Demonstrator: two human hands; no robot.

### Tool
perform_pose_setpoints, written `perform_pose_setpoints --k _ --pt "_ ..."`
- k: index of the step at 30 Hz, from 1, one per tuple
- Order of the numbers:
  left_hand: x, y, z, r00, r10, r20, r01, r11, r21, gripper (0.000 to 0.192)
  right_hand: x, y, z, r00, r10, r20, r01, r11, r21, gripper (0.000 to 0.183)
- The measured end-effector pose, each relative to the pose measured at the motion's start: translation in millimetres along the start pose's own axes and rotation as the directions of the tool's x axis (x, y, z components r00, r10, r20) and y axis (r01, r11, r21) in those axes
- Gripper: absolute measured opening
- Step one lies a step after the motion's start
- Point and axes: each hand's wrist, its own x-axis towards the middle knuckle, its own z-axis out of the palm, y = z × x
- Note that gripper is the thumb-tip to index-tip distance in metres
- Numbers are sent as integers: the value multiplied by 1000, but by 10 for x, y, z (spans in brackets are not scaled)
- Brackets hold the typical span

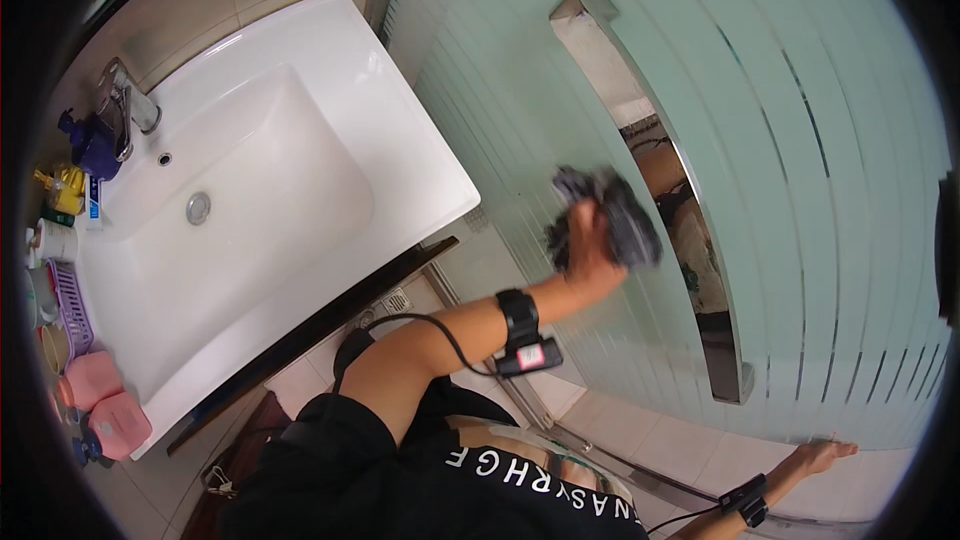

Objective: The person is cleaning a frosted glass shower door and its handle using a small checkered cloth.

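Observation:
My left hand is closed on a crumpled dark grey cloth, blurred by motion. The cloth lies against the frosted, striped glass door, just left of its long chrome handle. At lower right, my right hand is at the bottom-side edge of the glass in this view, fingers stretched out. Whether it grips that edge is not clear.
A white washbasin with a chrome faucet fills the left side. Along its rim stand a blue pump bottle, a purple basket and pink bottles. A metal door track crosses the tiled floor; cables run from my wrist devices.

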Motion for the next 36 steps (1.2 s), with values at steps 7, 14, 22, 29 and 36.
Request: perform_pose_setpoints --k 7,14,22,29,36 --pt "1427 -437 -405 805 -209 -555 437 842 318 39 344 360 -134 978 -206 3 206 978 6 51" --pt "259 -355 88 939 142 -313 -7 919 394 59 -154 -156 98 997 71 -13 -69 992 109 61" --pt "-982 167 270 682 597 423 -680 730 66 14 239 239 -102 992 5 123 -38 964 265 65" --pt "671 49 272 867 412 -279 -333 897 292 60 428 380 -160 994 -104 -30 108 981 160 75" --pt "1071 -204 8 869 454 -199 -406 882 241 15 214 214 -43 997 -16 72 -4 964 265 80"
